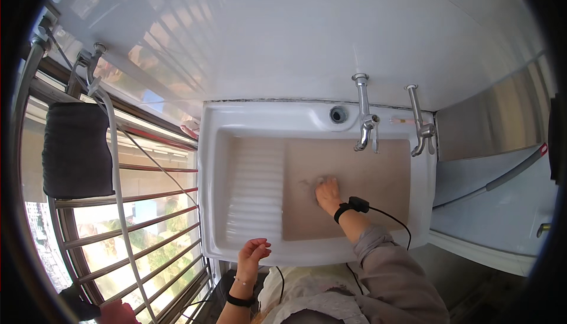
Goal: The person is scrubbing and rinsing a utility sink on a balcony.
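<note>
My right hand [328, 193] is down in the cloudy brown water [360, 206] of a white sink [422, 218]. Its fingers are curled closed, and the murk hides what they hold, if anything. A faint dark patch shows in the water just left of the fingertips. A black strap with a small box [358, 204] and a cable sits on that wrist. Over the sink's front rim hangs my left hand [254, 252], loosely bent, thumb and fingers slightly apart, with nothing visible in it. A ribbed washboard slope [255, 188] lies to its upper right.
Two metal taps, one nearer the middle [363, 114] and one at the right [418, 120], reach over the sink's back edge near an overflow hole [338, 114]. On the left are window bars [133, 226], a pale hose [118, 194] and a dark hanging cloth [78, 150].
</note>
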The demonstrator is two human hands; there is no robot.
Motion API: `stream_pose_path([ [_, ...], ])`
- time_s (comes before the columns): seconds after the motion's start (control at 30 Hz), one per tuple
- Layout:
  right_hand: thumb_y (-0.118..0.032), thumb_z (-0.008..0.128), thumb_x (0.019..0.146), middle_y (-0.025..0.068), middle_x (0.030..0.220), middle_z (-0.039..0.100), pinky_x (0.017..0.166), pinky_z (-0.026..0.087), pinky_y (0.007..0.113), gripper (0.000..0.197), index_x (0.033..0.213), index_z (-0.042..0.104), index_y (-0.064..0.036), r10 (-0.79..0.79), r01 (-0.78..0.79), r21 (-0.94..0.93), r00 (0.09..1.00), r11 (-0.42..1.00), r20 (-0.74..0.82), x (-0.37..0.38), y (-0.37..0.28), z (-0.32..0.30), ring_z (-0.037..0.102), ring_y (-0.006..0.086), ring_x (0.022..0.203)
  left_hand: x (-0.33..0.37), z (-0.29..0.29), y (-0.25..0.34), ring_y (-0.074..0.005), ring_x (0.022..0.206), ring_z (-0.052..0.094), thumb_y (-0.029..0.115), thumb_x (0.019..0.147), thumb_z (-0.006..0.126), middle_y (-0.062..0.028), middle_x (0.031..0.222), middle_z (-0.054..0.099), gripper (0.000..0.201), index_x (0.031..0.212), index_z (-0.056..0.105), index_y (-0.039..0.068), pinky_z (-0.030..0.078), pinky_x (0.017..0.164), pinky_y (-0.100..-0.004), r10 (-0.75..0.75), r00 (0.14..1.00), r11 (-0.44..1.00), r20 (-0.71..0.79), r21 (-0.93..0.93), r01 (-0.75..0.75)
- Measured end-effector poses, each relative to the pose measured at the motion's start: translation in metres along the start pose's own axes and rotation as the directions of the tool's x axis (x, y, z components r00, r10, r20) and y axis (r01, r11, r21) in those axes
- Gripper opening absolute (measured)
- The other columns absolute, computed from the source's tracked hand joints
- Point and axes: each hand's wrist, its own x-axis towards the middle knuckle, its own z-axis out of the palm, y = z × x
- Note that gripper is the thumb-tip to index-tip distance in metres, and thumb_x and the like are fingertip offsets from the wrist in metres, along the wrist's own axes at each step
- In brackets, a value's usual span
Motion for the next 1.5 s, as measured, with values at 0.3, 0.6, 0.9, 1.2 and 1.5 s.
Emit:
stream_pose_path([
  [0.3, -0.029, 0.065, 0.061, 0.0141, 0.092, 0.062, 0.076, 0.047, 0.038, 0.047, 0.100, 0.058, -0.0039, 0.361, -0.499, 0.608, 0.867, 0.617, 0.345, -0.075, 0.117, 0.036, 0.059, 0.0286, 0.089, -0.008, 0.000, -0.003, -0.0139, 0.076, 0.057, 0.011, 0.083, 0.051, -0.0075, 0.089, 0.059, 0.017, 0.099, 0.054, 0.003, 0.047, 0.070, -0.0262, 0.066, 0.998, 0.998, 0.001, -0.015, -0.066],
  [0.6, -0.028, 0.066, 0.065, 0.0094, 0.087, 0.061, 0.071, 0.047, 0.032, 0.036, 0.092, 0.054, -0.0059, 0.129, -0.322, 0.892, 0.946, 0.317, 0.296, -0.071, 0.088, 0.010, 0.059, 0.0222, 0.080, -0.009, 0.018, -0.010, -0.0141, 0.076, 0.057, 0.011, 0.084, 0.051, -0.0075, 0.088, 0.059, 0.017, 0.099, 0.054, 0.003, 0.048, 0.069, -0.0265, 0.085, 0.995, 0.996, 0.042, 0.022, -0.086],
  [0.9, -0.018, 0.055, 0.078, 0.0016, 0.081, 0.057, 0.064, 0.047, 0.026, 0.016, 0.091, 0.050, -0.0095, -0.270, -0.359, 0.803, 0.928, -0.475, 0.255, -0.098, 0.059, -0.087, 0.053, 0.0087, 0.070, 0.029, 0.121, -0.028, -0.0132, 0.078, 0.057, 0.018, 0.077, 0.063, -0.0067, 0.088, 0.061, 0.028, 0.099, 0.056, 0.001, 0.045, 0.070, -0.0248, 0.445, 0.854, 0.685, 0.271, 0.511, -0.519],
  [1.2, -0.024, 0.063, 0.079, 0.0008, 0.076, 0.055, 0.052, 0.042, 0.021, 0.030, 0.098, 0.053, -0.0035, -0.026, -0.177, 0.944, 0.984, -0.277, 0.177, -0.115, 0.075, -0.089, 0.050, 0.0072, 0.062, 0.061, 0.119, -0.036, -0.0142, 0.067, 0.061, 0.023, 0.081, 0.058, -0.0059, 0.071, 0.063, 0.026, 0.089, 0.060, -0.002, 0.044, 0.061, -0.0240, 0.129, 0.982, 0.938, 0.137, 0.305, -0.166],
  [1.5, -0.021, 0.061, 0.070, 0.0174, 0.079, 0.062, 0.067, 0.047, 0.039, 0.025, 0.081, 0.064, 0.0011, 0.152, -0.304, 0.769, 0.952, 0.562, 0.266, -0.100, 0.102, 0.022, 0.060, 0.0308, 0.076, 0.053, 0.108, -0.039, -0.0129, 0.077, 0.058, 0.026, 0.085, 0.052, -0.0068, 0.095, 0.062, 0.033, 0.110, 0.051, 0.004, 0.044, 0.067, -0.0247, -0.047, 0.988, 0.938, 0.146, 0.346, -0.007],
])
